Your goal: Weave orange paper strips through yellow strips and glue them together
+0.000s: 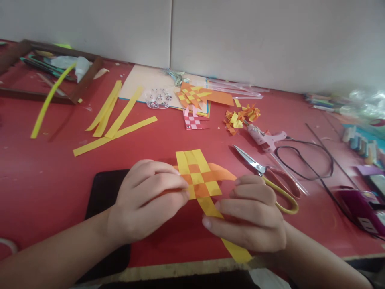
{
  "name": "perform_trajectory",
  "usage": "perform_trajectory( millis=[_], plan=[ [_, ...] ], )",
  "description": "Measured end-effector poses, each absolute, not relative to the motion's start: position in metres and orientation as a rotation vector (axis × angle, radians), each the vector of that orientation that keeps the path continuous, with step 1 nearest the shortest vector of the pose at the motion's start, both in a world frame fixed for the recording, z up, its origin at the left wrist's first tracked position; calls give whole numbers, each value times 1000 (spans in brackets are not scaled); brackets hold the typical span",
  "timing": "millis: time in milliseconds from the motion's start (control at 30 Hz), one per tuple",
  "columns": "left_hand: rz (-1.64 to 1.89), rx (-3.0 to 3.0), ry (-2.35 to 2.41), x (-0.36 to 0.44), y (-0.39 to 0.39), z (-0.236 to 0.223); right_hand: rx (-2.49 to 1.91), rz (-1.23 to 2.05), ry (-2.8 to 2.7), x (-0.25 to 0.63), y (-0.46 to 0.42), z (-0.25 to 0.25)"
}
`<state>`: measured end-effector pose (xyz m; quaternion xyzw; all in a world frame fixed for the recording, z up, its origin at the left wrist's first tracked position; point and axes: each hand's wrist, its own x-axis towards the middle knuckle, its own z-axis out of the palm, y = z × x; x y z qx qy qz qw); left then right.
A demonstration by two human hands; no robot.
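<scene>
Between my hands is a small woven piece of yellow and orange paper strips, its checks facing up. My left hand pinches its left edge between thumb and fingers. From its lower side a long yellow paper strip runs down to the right, passing under my right hand. The fingers of that hand are curled around the strip, and an orange strip end reaches toward them. Scissors with red and yellow handles lie just beyond my right hand. A black flat device is partly under my left forearm.
Loose yellow strips lie at the back left, near a brown wooden frame. Woven paper fish, orange scraps and a pink glue gun lie farther back. Its black cord loops right toward a purple power strip.
</scene>
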<state>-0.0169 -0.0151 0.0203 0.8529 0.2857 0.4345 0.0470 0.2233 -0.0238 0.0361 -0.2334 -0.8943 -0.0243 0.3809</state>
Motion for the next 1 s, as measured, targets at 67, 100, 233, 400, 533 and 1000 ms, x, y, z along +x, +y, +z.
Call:
perform_trajectory(
  millis=[67,100,233,400,533,1000],
  plan=[
    [1374,2583,862,-16,-15,19,-578,-59,-2232,222,-25,34],
    [1396,2568,854,-15,-14,18,-569,-50,-2203,222,-25,32],
    [1375,2504,844,-14,-14,17,-567,4,-2158,219,-28,29],
    [1329,2373,886,-12,-15,17,-595,47,-2139,222,-26,27],
    [1223,2071,1080,-10,-19,14,-613,162,-2077,224,-19,29],
    [508,1383,1132,-9,-5,18,-1245,1484,-1209,209,-10,13]
  ],
)
